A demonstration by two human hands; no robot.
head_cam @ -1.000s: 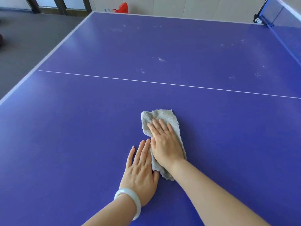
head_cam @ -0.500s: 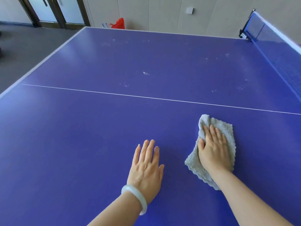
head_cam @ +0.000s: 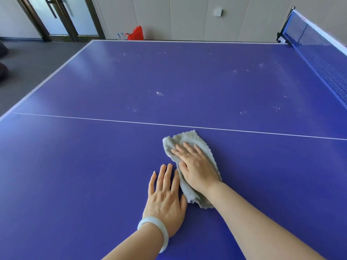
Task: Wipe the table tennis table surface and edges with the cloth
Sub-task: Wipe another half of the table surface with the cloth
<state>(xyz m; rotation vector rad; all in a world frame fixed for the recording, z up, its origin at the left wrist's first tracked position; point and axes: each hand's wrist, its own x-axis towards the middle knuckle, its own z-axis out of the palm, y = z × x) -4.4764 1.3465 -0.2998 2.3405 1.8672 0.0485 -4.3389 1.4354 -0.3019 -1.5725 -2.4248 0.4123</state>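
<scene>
My right hand (head_cam: 197,169) has swept the cloth (head_cam: 185,137) back left, just beside my left hand (head_cam: 165,197), both palms flat, fingers straight, cloth pressed on the table (head_cam: 75,175) near the white line (head_cam: 93,119)

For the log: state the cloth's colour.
Light grey cloth, clearest in the head view.

An indoor games or recreation room: a blue table tennis table (head_cam: 116,76) with white lines and a net (head_cam: 317,47) fills it, with grey floor (head_cam: 37,57), panelled wall (head_cam: 187,17) and dark-framed glass doors (head_cam: 62,15) behind
</scene>
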